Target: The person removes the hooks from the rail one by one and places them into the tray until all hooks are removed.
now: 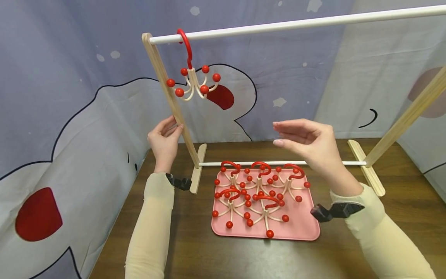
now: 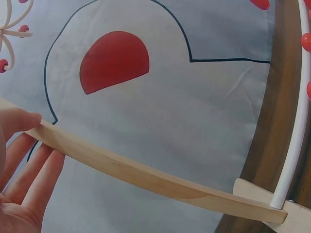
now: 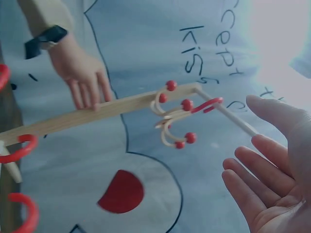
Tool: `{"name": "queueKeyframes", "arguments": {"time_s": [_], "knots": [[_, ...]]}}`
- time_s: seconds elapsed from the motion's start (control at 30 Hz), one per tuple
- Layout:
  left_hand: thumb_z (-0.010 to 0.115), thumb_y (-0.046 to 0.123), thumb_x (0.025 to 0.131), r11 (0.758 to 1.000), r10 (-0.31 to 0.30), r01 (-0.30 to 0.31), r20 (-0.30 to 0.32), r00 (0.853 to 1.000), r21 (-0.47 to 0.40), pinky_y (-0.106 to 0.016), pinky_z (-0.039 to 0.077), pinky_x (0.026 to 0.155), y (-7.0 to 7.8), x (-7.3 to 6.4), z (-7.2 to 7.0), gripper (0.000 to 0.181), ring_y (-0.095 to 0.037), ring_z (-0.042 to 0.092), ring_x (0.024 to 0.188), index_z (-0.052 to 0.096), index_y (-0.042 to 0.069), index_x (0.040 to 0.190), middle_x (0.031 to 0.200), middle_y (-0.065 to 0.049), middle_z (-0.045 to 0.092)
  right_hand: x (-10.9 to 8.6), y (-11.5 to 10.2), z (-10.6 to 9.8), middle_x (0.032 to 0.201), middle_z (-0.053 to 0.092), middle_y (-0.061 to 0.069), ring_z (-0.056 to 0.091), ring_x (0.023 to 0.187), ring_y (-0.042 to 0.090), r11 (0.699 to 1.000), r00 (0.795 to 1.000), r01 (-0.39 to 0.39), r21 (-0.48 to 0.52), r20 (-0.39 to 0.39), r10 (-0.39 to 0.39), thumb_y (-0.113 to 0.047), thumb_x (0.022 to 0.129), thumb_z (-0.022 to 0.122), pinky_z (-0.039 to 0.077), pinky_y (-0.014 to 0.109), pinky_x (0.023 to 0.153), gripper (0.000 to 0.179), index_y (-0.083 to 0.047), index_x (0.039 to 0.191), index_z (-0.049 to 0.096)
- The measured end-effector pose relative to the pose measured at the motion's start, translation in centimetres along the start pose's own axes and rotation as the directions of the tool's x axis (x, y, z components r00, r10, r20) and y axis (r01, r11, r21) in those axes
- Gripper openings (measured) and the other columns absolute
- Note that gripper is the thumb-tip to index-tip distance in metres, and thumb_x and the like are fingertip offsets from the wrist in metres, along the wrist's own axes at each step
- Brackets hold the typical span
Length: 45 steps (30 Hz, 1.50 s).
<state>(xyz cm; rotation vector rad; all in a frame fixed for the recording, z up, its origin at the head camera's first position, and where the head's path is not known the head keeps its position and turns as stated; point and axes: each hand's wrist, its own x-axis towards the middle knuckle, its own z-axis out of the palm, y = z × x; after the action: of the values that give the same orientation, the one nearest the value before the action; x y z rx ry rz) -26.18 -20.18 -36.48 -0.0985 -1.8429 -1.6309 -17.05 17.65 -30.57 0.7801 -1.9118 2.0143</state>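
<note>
My left hand (image 1: 163,141) holds the left wooden post (image 1: 168,93) of a rack, thumb on one side and fingertips at the other; the left wrist view shows this grip on the post (image 2: 160,179) closely. From the white top rod (image 1: 278,27), near its left end, hangs a hanger (image 1: 192,79) with a red hook and several curved pale arms tipped with red balls. My right hand (image 1: 310,139) is in mid-air above the pink tray (image 1: 303,228), thumb and fingers apart, holding nothing. In the right wrist view the right hand (image 3: 272,179) is likewise bare.
Several similar red-hooked hangers (image 1: 266,213) lie on the tray, close together. Behind it runs the lower white rod (image 1: 327,163). The right post (image 1: 407,116) stands on a wooden foot (image 1: 366,168). A patterned curtain (image 1: 285,77) hangs behind the brown table (image 1: 188,240).
</note>
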Motion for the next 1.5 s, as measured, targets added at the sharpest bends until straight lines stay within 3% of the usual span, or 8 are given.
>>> {"name": "queueKeyframes", "arguments": {"time_s": [0.2,0.37,0.57,0.77,0.93,1.1,1.3,1.5], "knots": [[0.081,0.0,0.086,1.0,0.0,0.0,0.005,1.0,-0.005,-0.03,0.061,0.087,0.1,0.0,0.0,0.032,-0.019,0.074,0.094,0.075,0.002,0.118,0.113,-0.014,0.074,4.4,-2.0,1.1,0.111,0.073,0.021,0.073,0.099,0.027,0.995,0.997,0.075,0.066,-0.019,-0.074,0.015,0.079,0.081,0.06,0.035,0.09,0.033,0.011,0.11,0.073],[0.081,-0.001,0.086,1.0,-0.007,0.007,0.004,1.0,-0.014,-0.029,0.06,0.087,0.0,0.0,0.0,0.033,-0.02,0.074,0.094,0.075,0.002,0.118,0.113,-0.015,0.074,8.0,-3.6,2.4,0.109,0.074,0.02,0.073,0.098,0.027,0.991,0.995,0.087,0.1,-0.047,-0.083,0.012,0.078,0.083,0.06,0.033,0.09,0.033,0.006,0.109,0.076],[0.082,-0.001,0.085,1.0,-0.009,0.009,0.0,1.0,-0.017,-0.029,0.061,0.087,0.2,-0.1,0.0,0.033,-0.019,0.074,0.093,0.075,0.001,0.117,0.112,-0.015,0.074,11.4,-5.8,4.7,0.11,0.074,0.016,0.072,0.099,0.024,0.996,0.995,0.082,0.02,-0.065,-0.08,0.002,0.079,0.087,0.058,0.032,0.094,0.031,-0.002,0.108,0.078],[0.082,-0.001,0.085,1.0,-0.006,0.006,0.001,1.0,-0.013,-0.029,0.06,0.087,0.2,-0.1,-0.1,0.033,-0.019,0.074,0.094,0.075,0.001,0.118,0.112,-0.015,0.074,14.5,-4.9,6.6,0.11,0.075,0.009,0.071,0.101,0.02,0.996,0.996,0.082,-0.029,-0.022,-0.083,-0.004,0.08,0.088,0.057,0.032,0.095,0.034,-0.005,0.112,0.078],[0.081,-0.001,0.086,1.0,-0.001,0.001,-0.001,1.0,-0.006,-0.029,0.061,0.087,0.0,-0.1,-0.2,0.033,-0.019,0.074,0.093,0.075,0.001,0.118,0.112,-0.015,0.074,16.0,-4.5,8.4,0.11,0.075,0.004,0.071,0.102,0.016,0.996,0.999,0.033,-0.086,0.012,-0.032,-0.01,0.08,0.09,0.056,0.029,0.094,0.038,-0.006,0.115,0.077],[0.082,-0.002,0.085,1.0,-0.015,0.015,-0.006,1.0,-0.012,-0.029,0.061,0.087,0.0,-0.1,-0.2,0.033,-0.018,0.074,0.093,0.075,0.0,0.118,0.112,-0.015,0.074,17.2,-3.7,10.7,0.111,0.075,0.001,0.07,0.101,0.011,0.99,0.999,-0.023,-0.138,0.04,0.029,-0.014,0.079,0.091,0.059,0.028,0.084,0.043,-0.006,0.119,0.075],[0.082,-0.001,0.086,1.0,-0.015,0.015,-0.007,1.0,-0.008,-0.029,0.061,0.086,0.0,-0.2,-0.3,0.033,-0.018,0.074,0.093,0.075,0.001,0.117,0.112,-0.014,0.074,18.6,-3.6,13.1,0.108,0.076,-0.001,0.07,0.099,0.007,0.976,0.997,-0.08,-0.202,0.005,0.083,-0.019,0.079,0.092,0.055,0.019,0.088,0.044,-0.009,0.119,0.076],[0.082,-0.002,0.085,1.0,-0.007,0.007,-0.003,1.0,-0.013,-0.029,0.061,0.086,0.1,-0.2,-0.3,0.033,-0.018,0.074,0.093,0.075,0.001,0.117,0.112,-0.015,0.074,19.2,-3.5,14.4,0.094,0.077,-0.001,0.071,0.089,0.006,0.969,0.996,-0.092,-0.23,-0.035,0.087,-0.02,0.085,0.087,0.052,0.016,0.084,0.028,-0.011,0.111,0.08]]}}
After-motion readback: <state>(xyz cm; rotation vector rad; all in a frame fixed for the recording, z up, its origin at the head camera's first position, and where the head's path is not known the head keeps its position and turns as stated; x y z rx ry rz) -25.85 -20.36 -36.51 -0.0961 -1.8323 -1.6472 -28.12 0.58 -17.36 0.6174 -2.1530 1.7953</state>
